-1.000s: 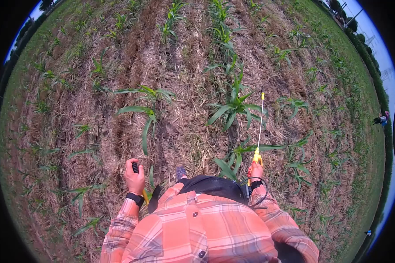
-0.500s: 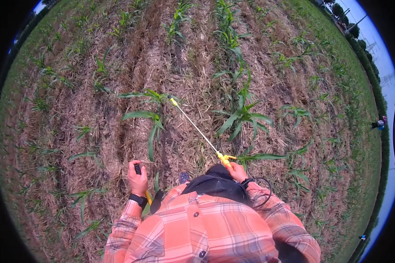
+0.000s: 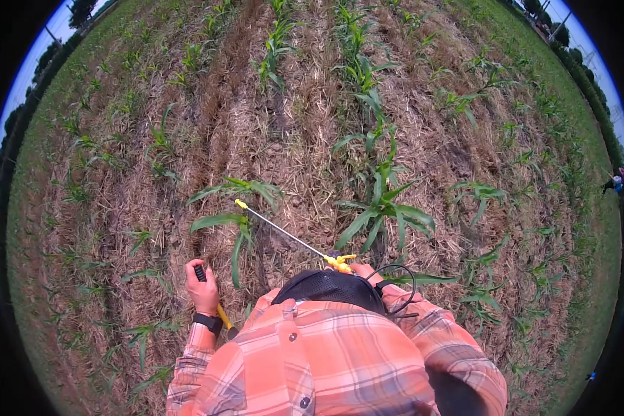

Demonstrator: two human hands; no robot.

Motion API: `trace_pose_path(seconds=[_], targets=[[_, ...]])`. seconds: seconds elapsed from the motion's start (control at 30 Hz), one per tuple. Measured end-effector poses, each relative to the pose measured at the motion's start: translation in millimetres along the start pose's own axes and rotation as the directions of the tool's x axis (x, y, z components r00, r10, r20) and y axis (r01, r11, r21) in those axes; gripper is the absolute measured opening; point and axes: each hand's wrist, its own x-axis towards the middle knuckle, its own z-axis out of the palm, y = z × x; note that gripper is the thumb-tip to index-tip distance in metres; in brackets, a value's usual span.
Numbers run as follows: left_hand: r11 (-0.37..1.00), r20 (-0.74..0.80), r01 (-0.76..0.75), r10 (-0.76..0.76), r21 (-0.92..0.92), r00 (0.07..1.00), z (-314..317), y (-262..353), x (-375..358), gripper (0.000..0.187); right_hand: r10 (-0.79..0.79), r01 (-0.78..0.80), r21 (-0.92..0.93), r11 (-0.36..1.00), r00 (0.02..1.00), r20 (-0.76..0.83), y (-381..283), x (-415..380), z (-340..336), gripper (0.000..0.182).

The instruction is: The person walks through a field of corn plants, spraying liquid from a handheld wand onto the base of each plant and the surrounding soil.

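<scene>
My left hand (image 3: 202,295) is closed around the black grip (image 3: 200,273) of a yellow lever (image 3: 223,317) at my left side. My right hand (image 3: 365,271), close in front of my body, grips a spray wand (image 3: 284,232) by its yellow handle (image 3: 338,263); part of that hand is hidden. The wand slants forward and left, its yellow nozzle (image 3: 240,204) over the leaves of a young corn plant (image 3: 218,220). A thin black hose (image 3: 413,286) loops beside my right wrist. A black mesh bag (image 3: 333,290) covers my front.
Rows of young corn plants run ahead through dry straw and soil (image 3: 305,180). A larger corn plant (image 3: 383,204) stands just right of the wand. Far off at the right edge is another person (image 3: 616,183). Trees and poles line the field's border.
The wand has swung left and back toward me, its nozzle now over the left plant. Both my hands have shifted left and slightly nearer my body.
</scene>
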Motion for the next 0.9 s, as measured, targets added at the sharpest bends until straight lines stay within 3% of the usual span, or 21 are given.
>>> trace_pose_path(seconds=[0.3, 0.4, 0.43, 0.5, 0.53, 0.57, 0.7, 0.83, 0.9], targets=[[0.997, 0.057, -0.059, 0.056, 0.054, 0.997, 67, 61, 43, 0.017, 0.25, -0.209, 0.166, 0.964, 0.925, -0.286, 66, 12, -64, 0.033], [0.996, 0.09, -0.084, 0.081, 0.029, 0.993, 83, 73, 52, 0.017, 0.356, -0.264, 0.252, 0.931, 0.807, -0.471, 82, 9, -83, 0.032], [0.996, 0.094, -0.089, 0.085, 0.029, 0.992, 89, 73, 55, 0.017, 0.47, -0.331, 0.371, 0.868, 0.789, -0.397, 85, 7, -93, 0.03], [0.969, 0.076, -0.23, 0.223, 0.094, 0.972, 99, 71, 59, 0.015, 0.526, -0.332, 0.45, 0.829, 0.734, -0.429, 76, -4, -116, 0.026], [0.968, 0.08, -0.232, 0.224, 0.096, 0.971, 102, 73, 61, 0.015, 0.517, -0.29, 0.461, 0.838, 0.69, -0.507, 95, -2, -113, 0.028], [0.972, 0.089, -0.223, 0.216, 0.078, 0.972, 105, 75, 62, 0.016, 0.567, -0.239, 0.592, 0.77, 0.682, -0.462, 140, 9, -98, 0.028], [0.974, 0.099, -0.219, 0.213, 0.055, 0.972, 110, 88, 67, 0.016, 0.701, -0.116, 0.812, 0.572, 0.583, -0.411, 129, -10, -125, 0.023], [0.98, 0.118, -0.184, 0.174, 0.074, 0.978, 120, 95, 77, 0.016, 0.773, 0.04, 0.887, 0.461, 0.472, -0.423, 164, -14, -130, 0.021], [0.96, 0.137, -0.235, 0.215, 0.152, 0.967, 126, 105, 84, 0.017, 0.784, 0.06, 0.856, 0.513, 0.373, -0.496, 168, -20, -135, 0.023]])
